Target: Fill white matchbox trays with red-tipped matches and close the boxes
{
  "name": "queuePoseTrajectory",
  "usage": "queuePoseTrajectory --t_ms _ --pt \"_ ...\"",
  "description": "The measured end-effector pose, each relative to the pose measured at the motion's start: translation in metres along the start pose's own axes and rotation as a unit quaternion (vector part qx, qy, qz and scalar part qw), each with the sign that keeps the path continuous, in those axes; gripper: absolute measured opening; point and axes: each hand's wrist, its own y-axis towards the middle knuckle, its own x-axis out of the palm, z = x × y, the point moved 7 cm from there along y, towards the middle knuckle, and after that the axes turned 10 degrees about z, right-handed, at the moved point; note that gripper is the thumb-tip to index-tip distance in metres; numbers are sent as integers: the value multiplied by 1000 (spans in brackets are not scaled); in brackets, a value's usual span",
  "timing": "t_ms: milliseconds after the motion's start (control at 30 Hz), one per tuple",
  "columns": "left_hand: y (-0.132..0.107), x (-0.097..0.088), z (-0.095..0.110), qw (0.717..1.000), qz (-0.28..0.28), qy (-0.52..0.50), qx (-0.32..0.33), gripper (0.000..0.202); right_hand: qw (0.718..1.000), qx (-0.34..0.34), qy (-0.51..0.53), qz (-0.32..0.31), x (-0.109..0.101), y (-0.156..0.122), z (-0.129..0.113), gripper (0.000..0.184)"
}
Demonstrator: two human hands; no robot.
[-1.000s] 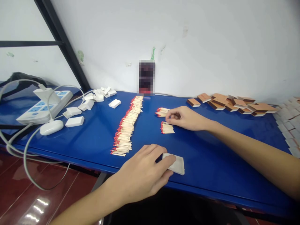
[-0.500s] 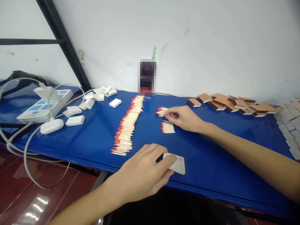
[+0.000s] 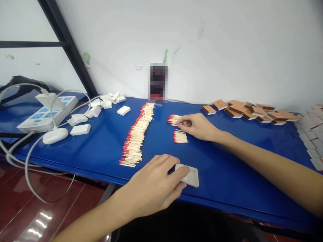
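My left hand (image 3: 157,183) grips a shallow white matchbox tray (image 3: 193,176) near the table's front edge, thumb on top at its left end. The tray's bare inside shows at its right part. My right hand (image 3: 198,126) is closed in a pinch at the stick ends of a small bunch of red-headed matches (image 3: 173,120); how many sticks lie between the fingertips is hidden. Just below that hand lies a second small group of matches (image 3: 180,136), side by side. To the left, a long row of matches (image 3: 137,134) runs from the wall side toward the front edge, heads facing left.
Several white trays (image 3: 80,129) lie at the left, beside a power strip (image 3: 47,114) with cables and a white plug-in device (image 3: 55,135). Brown matchbox sleeves (image 3: 237,109) are heaped at the back right. Stacked boxes (image 3: 313,134) stand at the far right. A blurred upright object (image 3: 158,82) leans against the wall.
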Motion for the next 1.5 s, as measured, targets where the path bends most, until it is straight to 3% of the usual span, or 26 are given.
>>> queuePoseTrajectory --t_ms 367,600,1000,1500 --pt "0 0 0 1000 4 1 1 21 995 22 38 -86 -3 1 1 25" --pt "0 1 -1 1000 -12 -3 -6 21 999 5 27 -31 -6 1 5 25" --pt "-1 2 0 1000 -9 -2 -3 22 1000 -29 -6 -4 -1 0 -2 34" --pt "0 2 -1 1000 -8 -2 -5 21 998 25 30 -39 -2 0 0 25"
